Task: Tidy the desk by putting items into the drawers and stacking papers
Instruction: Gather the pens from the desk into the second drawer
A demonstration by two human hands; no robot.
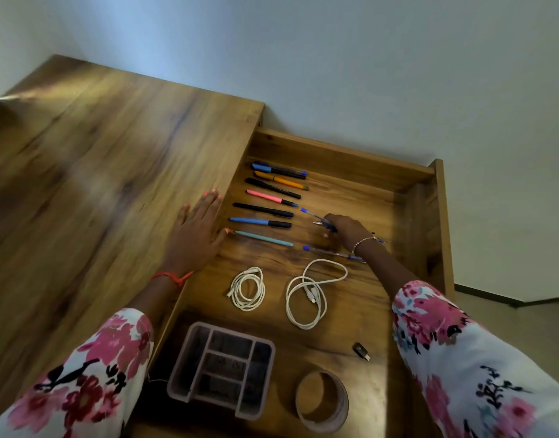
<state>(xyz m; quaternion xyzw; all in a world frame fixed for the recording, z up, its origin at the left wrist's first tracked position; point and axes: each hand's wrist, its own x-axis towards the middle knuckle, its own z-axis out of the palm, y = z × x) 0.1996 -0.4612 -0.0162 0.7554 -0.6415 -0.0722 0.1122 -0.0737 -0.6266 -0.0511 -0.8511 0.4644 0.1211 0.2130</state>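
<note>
Nearest us in the open wooden drawer [442, 216] we see a grey plastic divided organiser [180, 368], a brown tape roll [336, 403] and a small black USB adapter [362, 350]. Behind those lie a tight white cable coil [261, 292] and a looser white cable [313, 295]. A spare clear blue-capped pen [335, 255] lies just beyond. The right-hand grip [347, 230] is curled round the clear plastic ballpoint pens [322, 221], low over the drawer floor, right of the row of coloured marker pens [265, 197]; count unclear. We judge them light, stiff, slick and prone to roll: hold mid-barrel, lay parallel to the row. The left-hand grip [197, 235] is spread flat on the wooden tabletop [98, 153] at the drawer edge, holding nothing.
</note>
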